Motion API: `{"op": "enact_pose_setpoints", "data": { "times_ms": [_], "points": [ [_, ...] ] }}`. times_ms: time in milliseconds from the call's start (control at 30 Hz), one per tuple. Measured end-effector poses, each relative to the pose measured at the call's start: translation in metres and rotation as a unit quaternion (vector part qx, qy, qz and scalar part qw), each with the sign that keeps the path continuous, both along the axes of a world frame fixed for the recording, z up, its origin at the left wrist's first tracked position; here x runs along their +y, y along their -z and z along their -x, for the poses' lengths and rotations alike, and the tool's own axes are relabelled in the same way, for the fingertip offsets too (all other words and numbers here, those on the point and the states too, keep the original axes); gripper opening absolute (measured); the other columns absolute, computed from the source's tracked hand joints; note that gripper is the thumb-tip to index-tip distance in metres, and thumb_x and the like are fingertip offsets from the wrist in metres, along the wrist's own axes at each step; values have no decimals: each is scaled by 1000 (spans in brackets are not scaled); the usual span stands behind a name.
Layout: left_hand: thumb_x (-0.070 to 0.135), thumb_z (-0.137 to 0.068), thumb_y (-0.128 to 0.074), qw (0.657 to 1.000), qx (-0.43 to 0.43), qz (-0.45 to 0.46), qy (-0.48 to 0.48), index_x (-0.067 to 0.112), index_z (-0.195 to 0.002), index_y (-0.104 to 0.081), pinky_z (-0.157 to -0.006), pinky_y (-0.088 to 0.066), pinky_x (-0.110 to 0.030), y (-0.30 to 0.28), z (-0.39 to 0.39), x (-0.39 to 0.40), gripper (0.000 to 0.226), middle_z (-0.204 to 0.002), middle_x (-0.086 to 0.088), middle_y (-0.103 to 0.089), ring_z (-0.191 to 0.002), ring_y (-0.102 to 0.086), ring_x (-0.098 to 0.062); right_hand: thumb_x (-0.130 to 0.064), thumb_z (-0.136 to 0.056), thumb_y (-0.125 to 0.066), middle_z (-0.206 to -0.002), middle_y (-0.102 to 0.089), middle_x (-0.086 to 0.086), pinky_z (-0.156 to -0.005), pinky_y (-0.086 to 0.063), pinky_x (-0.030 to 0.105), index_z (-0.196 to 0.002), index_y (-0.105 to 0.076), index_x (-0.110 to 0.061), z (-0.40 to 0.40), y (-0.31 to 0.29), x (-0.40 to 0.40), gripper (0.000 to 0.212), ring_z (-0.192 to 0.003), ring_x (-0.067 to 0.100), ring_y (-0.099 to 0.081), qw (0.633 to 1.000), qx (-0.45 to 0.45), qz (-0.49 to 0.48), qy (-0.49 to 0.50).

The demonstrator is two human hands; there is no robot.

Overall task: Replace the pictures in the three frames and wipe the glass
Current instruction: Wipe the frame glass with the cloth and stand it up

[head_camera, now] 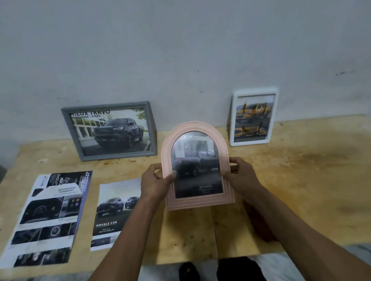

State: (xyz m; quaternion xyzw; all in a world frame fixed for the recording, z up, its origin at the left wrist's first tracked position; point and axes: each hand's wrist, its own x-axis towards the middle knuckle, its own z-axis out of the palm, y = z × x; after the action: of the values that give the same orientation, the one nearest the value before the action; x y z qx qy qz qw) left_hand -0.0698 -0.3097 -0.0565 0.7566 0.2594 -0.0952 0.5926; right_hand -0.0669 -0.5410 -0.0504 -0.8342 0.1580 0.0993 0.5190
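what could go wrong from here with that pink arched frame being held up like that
The pink arched frame is held off the table only by its side edges, left hand and right hand; a slip would probably drop it, and the glass may crack. The left thumb lies on the glass, likely leaving smudges. The grey frame and white frame lean on the wall close behind, so a forward swing might topple them.

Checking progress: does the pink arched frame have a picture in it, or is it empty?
It has one: a dark truck picture shows behind the glass of the pink arched plastic frame.
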Motion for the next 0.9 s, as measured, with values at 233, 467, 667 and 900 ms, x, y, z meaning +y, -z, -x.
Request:
{"op": "enact_pose_setpoints", "data": {
  "times_ms": [233,467,667,900],
  "points": [
    [12,-84,-78,995,-75,-60,-16,13,-114,-57,-66,-53,-24,-10,-74,-9,37,-92,2,-65,-75,-61,-5,-9,-91,-65,-111,-59,2,-83,-57,37,-128,-50,-10,-78,-6,-1,40,-99,17,-58,999,-34,25,0],
    [16,-85,-77,991,-95,-88,-32,14,-111,-59,-81,-59,-36,10,-145,-16,32,-96,1,-69,-90,-68,-19,-17,-93,-63,-114,-61,3,-80,-50,28,-125,-50,-12,-141,14,-2,35,-100,16,-57,998,-53,35,14],
    [26,-85,-78,990,-96,-78,-61,16,-106,-61,-78,-61,-38,34,-180,-18,29,-96,0,-71,-88,-69,-17,-23,-94,-63,-106,-55,-2,-65,-38,10,-126,-49,-10,-176,33,-5,38,-93,10,-53,996,-68,58,2],
    [20,-85,-78,987,-140,-62,-57,16,-108,-64,-76,-59,-35,49,-189,-19,27,-102,-6,-73,-95,-69,-22,-23,-91,-67,-101,-58,-3,-70,-41,14,-122,-52,-8,-196,56,-4,38,-92,12,-56,995,-87,58,-2]
  ]
}}
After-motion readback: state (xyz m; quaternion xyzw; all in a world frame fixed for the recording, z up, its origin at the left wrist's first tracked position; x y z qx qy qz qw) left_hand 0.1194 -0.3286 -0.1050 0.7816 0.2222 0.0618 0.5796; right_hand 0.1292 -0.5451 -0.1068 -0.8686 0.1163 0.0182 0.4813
